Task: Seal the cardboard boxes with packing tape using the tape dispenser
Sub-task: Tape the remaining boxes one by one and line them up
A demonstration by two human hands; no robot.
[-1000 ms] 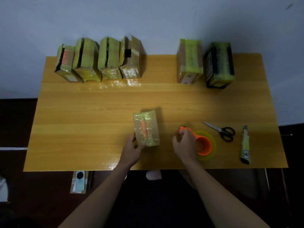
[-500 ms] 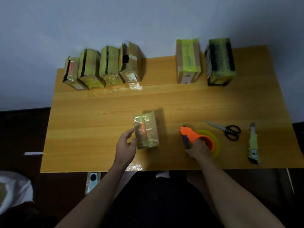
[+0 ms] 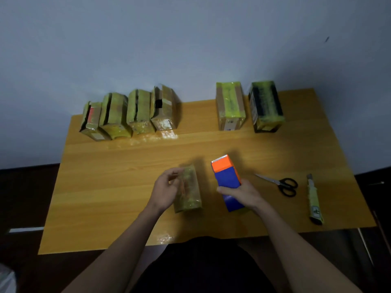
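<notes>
Now right hand (image 3: pixel 243 194) grip wrapped around tape dispenser (image 3: pixel 227 179); left hand (image 3: pixel 166 192) loosely spread beside box (image 3: pixel 189 191)

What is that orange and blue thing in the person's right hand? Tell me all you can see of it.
The tape dispenser looks like plastic: an orange head with a pale toothed edge at its far end, and a blue body below. The right hand grips its lower half and holds it tilted, head pointing away, just right of the small box. It appears lifted off the table. It touches nothing but the hand. No tape shows from here.
</notes>
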